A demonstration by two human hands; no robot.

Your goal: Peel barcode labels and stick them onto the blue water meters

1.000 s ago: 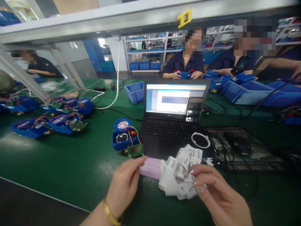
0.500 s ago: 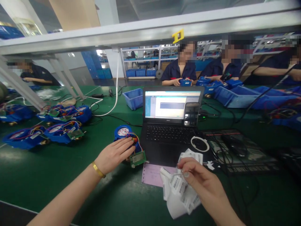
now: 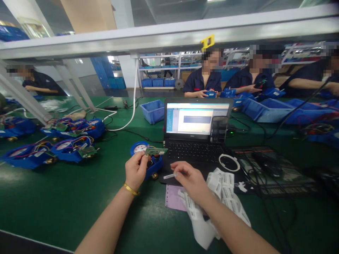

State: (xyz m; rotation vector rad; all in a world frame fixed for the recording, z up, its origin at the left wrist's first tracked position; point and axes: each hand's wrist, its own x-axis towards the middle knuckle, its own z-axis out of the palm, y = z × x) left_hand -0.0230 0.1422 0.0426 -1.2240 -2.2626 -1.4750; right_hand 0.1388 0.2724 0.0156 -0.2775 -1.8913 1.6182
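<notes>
My left hand [image 3: 136, 170] pinches the edge of a green circuit board [image 3: 156, 151], raised over a blue meter [image 3: 154, 168] with a round white dial. Between the thumb and fingers of my right hand [image 3: 189, 180] is a small white label [image 3: 169, 176], held just right of the meter. Beneath my right forearm lies a bunch of white barcode label strips [image 3: 201, 225], partly over a pink sheet [image 3: 173, 198]. A black laptop [image 3: 185, 146] stands behind my hands, with a phone [image 3: 219, 129] leaning on its screen.
More blue meters [image 3: 70, 150] with wires sit at the left. A white ring [image 3: 229, 163] rests on the laptop's right corner, beside a mouse [image 3: 265, 162] and cables. Blue bins [image 3: 152, 112] stand behind. Several people sit across the table; a metal beam [image 3: 169, 38] crosses above.
My left hand has gone from lying flat on the meter to holding its board up, turned over. My right hand has moved left from the label strips with a small label.
</notes>
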